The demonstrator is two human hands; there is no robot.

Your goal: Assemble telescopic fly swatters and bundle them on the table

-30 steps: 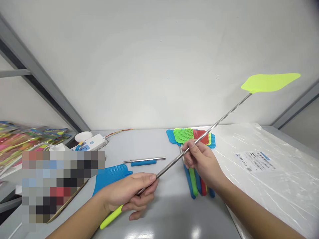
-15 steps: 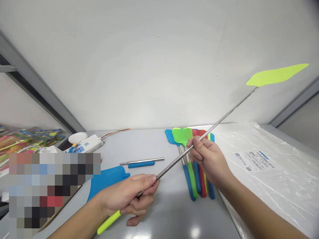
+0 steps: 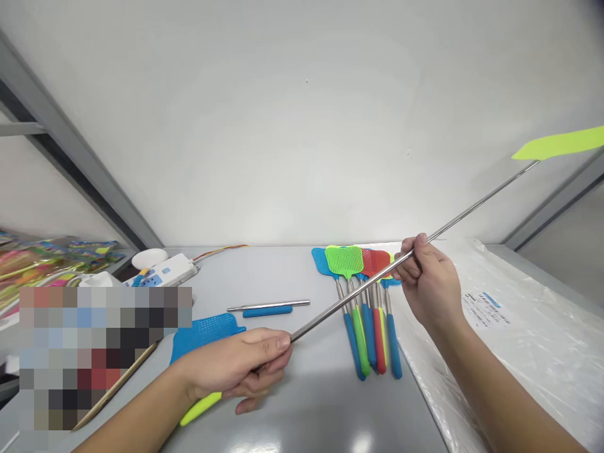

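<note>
Holding a yellow-green swatter [image 3: 349,298] above the table [image 3: 306,409] with both hands, aslant from seven o'clock to between two and three. Pinching the lower metal shaft [image 3: 306,328] with the left hand [image 3: 238,368] at seven, thumb above and fingers curled beneath. Pinching farther up with the right hand [image 3: 430,277], between three and four, thumb against bent fingers. Cannot tell the firmness of either pinch. Note also the yellow-green handle [image 3: 201,409] jutting out below the left hand at seven, and the swatter head [image 3: 561,146] between two and three, cut off by the edge of view.

To handle the shaft well, keep both pinches in one straight line, steadying with the left and guiding lightly with the right (probably easy to bend, being slimmer toward the head). Slide along the axis, never levering sideways. Keep the head off the wall [image 3: 302,126] at twelve. Avoid dipping onto the fan of swatters [image 3: 344,259] between four and five, or onto the loose metal rod [image 3: 302,302] and blue tube [image 3: 268,311] between six and seven. Mind the blue swatter head [image 3: 207,332] near eight, partly behind the left hand.
</note>
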